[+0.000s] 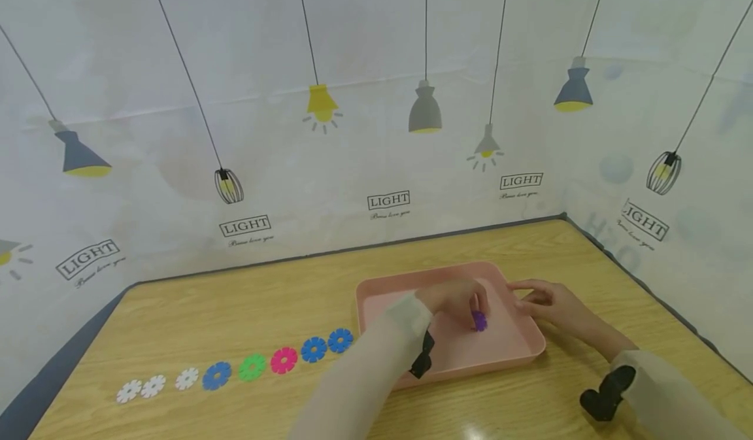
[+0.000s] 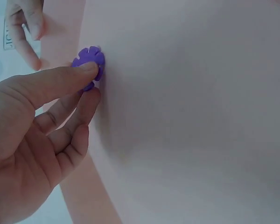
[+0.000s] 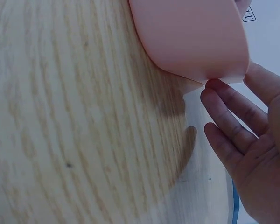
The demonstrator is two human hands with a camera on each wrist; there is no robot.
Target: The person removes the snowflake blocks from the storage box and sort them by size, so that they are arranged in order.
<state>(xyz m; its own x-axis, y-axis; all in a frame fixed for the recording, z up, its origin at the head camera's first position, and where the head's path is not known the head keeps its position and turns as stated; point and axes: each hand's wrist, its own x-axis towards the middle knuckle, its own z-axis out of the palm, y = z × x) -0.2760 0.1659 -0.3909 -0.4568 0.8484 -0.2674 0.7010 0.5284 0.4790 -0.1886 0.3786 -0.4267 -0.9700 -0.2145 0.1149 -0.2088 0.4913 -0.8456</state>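
Observation:
My left hand [image 1: 455, 299] reaches down into the pink tray [image 1: 376, 286] and pinches a purple snowflake disc [image 1: 480, 321] between thumb and fingers. In the left wrist view, the disc [image 2: 89, 63] has a notched, flower-like edge, and the thumb lies across its face. It is held close to the tray floor, near the right wall. My right hand [image 1: 555, 306] is outside the tray's right side, fingertips touching its rim and wall. Seen from the right wrist, that hand [image 3: 256, 135] has its fingers extended, with some tips at the tray's outer wall [image 3: 200, 51].
A row of snowflake discs lies on the wooden table [image 1: 223, 316] left of the tray: white discs [image 1: 154, 386], a blue disc [image 1: 216, 376], a green disc [image 1: 252, 367], a pink disc [image 1: 284, 360] and two more blue discs [image 1: 314, 349]. A lamp-patterned cloth [image 1: 353, 165] surrounds the table.

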